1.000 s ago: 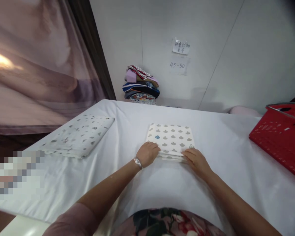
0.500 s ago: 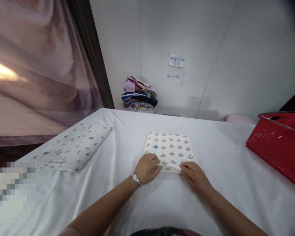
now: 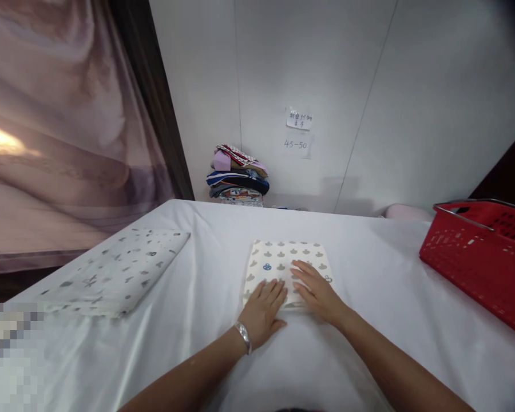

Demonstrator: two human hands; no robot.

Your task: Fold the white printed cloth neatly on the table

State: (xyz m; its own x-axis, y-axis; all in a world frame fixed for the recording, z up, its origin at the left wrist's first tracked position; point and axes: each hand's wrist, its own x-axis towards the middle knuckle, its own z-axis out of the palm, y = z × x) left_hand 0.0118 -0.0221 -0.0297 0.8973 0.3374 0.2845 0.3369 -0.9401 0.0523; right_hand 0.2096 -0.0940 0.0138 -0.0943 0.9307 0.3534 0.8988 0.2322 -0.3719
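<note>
A folded cream cloth [image 3: 278,257] printed with grey shapes lies in the middle of the white-covered table [image 3: 369,297]. My left hand [image 3: 264,312], with a silver watch at the wrist, lies flat and open, fingers on the cloth's near left part. My right hand [image 3: 315,289] lies flat and open on the cloth's near right part, fingers stretched forward. Neither hand holds anything.
A second folded white cloth with grey prints [image 3: 120,272] lies at the left of the table. A red plastic basket [image 3: 480,257] stands at the right edge. A pile of coloured fabrics [image 3: 238,174] sits against the wall behind the table. A pinkish curtain [image 3: 60,131] hangs at the left.
Both hands have moved from the cloth's near edge, where the fingers were curled on it, up onto its top and now lie flat. The camera has tilted up slightly.
</note>
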